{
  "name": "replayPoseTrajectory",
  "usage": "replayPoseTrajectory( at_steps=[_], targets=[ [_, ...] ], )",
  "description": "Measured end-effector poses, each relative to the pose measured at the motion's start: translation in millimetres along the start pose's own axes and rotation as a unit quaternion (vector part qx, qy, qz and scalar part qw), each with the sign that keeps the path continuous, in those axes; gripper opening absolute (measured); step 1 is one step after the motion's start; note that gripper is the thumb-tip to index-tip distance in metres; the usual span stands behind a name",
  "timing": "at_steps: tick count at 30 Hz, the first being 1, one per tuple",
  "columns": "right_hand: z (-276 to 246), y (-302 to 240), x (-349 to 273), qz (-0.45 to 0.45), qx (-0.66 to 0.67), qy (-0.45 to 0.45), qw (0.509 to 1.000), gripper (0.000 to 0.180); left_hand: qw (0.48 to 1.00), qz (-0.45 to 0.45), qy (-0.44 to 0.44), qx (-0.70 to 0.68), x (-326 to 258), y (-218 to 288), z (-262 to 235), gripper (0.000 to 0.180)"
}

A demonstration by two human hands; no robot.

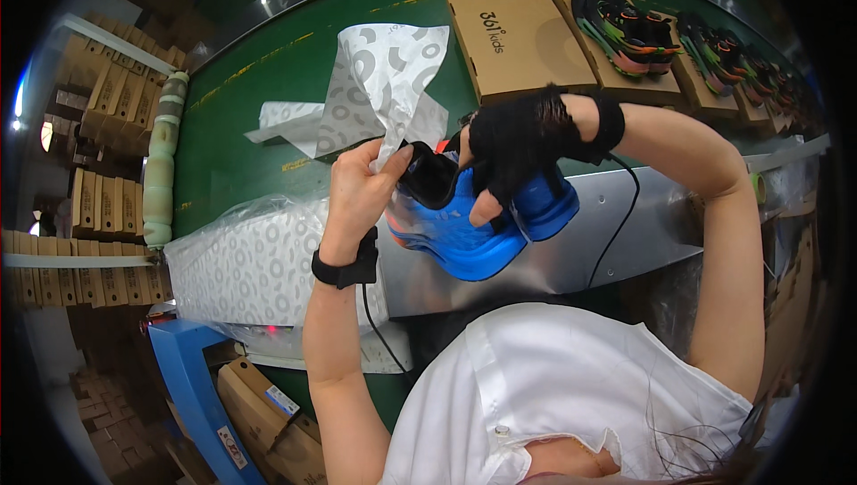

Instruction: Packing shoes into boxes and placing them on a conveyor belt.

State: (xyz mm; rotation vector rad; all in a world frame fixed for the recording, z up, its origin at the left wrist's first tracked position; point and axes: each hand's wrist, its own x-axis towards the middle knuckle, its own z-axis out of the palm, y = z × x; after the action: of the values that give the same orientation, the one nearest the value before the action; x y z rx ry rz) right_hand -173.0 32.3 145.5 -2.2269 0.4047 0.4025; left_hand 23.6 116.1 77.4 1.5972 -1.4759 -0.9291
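My left hand (359, 190) pinches the gathered lower end of a white sheet of tissue paper (393, 65) printed with grey shapes. The paper's crumpled upper part stands up over the green belt. The pinched end is beside the dark collar of a blue sneaker (464, 248). My right hand (518, 141), in a black fingerless glove, grips that sneaker from above, its thumb against the blue side. A second blue sneaker (552, 204) shows under the glove, partly hidden. Both are held above a metal ledge (580, 253). The glove covers most of the right fingers.
A stack of patterned tissue paper (259, 262) lies left under clear plastic. A closed brown shoebox (518, 47) sits on the green belt (241, 110). Right of it, dark multicoloured shoes (625, 34) rest on more boxes. Cords hang from both wrists. A blue frame (192, 378) stands lower left.
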Motion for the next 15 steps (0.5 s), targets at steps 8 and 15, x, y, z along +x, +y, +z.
replayPoseTrajectory(
  at_steps=[8,15],
  targets=[
    [132,49,18,-0.215,-0.227,0.025,0.949,0.026,0.853,-0.022,0.49,-0.176,-28,-62,-102,0.029],
    [99,148,64,-0.022,0.053,0.14,0.989,0.028,0.781,0.01,0.406,-0.475,-21,-99,-76,0.046]
  ],
)
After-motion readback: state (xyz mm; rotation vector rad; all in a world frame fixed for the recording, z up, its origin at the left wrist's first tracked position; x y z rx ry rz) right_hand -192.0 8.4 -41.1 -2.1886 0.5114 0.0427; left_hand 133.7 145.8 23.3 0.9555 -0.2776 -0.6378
